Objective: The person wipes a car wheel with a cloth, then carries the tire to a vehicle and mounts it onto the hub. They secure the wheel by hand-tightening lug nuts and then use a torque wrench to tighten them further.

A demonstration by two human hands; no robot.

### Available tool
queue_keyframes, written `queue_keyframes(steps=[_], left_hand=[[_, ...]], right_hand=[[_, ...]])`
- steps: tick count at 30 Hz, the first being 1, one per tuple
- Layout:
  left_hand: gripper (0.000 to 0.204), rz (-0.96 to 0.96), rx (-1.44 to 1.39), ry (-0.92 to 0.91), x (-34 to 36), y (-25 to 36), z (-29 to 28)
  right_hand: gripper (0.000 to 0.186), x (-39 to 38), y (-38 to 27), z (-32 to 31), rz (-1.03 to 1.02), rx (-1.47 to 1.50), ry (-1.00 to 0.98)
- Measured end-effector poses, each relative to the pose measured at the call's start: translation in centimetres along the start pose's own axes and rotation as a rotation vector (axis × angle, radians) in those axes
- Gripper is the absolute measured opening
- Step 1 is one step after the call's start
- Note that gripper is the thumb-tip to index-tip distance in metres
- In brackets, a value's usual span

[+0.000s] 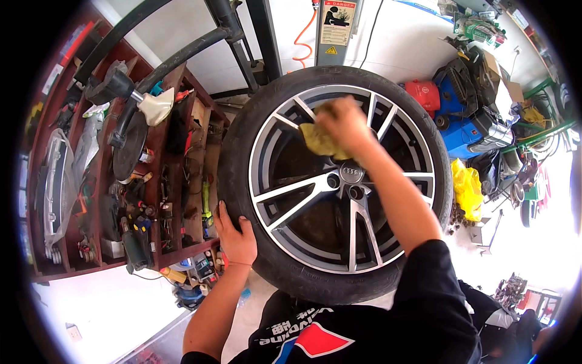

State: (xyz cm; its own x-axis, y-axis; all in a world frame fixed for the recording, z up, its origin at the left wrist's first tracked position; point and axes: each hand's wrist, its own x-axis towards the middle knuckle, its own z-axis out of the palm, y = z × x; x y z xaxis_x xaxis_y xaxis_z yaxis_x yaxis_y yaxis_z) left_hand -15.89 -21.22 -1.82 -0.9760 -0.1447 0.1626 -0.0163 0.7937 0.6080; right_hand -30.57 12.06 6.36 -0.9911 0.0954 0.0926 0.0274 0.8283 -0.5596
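A black car tire on a silver and dark grey spoked alloy wheel lies in front of me, its face turned up. My right hand, slightly smeared by motion, is closed on a yellowish cloth. The cloth lies against the upper spokes, just above the centre cap. On the tire's lower left side rests my left hand, its fingers stretched out and holding nothing. Two round bolt recesses show beside the cap; the others are hidden by the cloth and my right arm.
Left of the tire stands a dark red shelf rack full of tools. A black machine arm with a pale cone reaches over it. A grey post with a warning label rises behind. A yellow bag and blue case sit right.
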Motion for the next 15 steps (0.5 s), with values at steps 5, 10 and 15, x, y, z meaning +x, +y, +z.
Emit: queue_keyframes(steps=[5, 10, 15], left_hand=[[0.064, 0.003, -0.001, -0.011, 0.1, 0.3, -0.3], [0.066, -0.060, 0.009, -0.023, -0.1, 0.6, -0.3], [0.067, -0.034, 0.028, 0.009, 0.2, 0.5, -0.3]], right_hand=[[0.051, -7.5, 3.8, 4.6, -0.291, -0.361, 0.065], [0.030, -2.7, 4.6, 6.9, -0.325, -0.222, 0.156], [0.025, 9.1, -1.3, 9.0, -0.308, -0.217, 0.128]])
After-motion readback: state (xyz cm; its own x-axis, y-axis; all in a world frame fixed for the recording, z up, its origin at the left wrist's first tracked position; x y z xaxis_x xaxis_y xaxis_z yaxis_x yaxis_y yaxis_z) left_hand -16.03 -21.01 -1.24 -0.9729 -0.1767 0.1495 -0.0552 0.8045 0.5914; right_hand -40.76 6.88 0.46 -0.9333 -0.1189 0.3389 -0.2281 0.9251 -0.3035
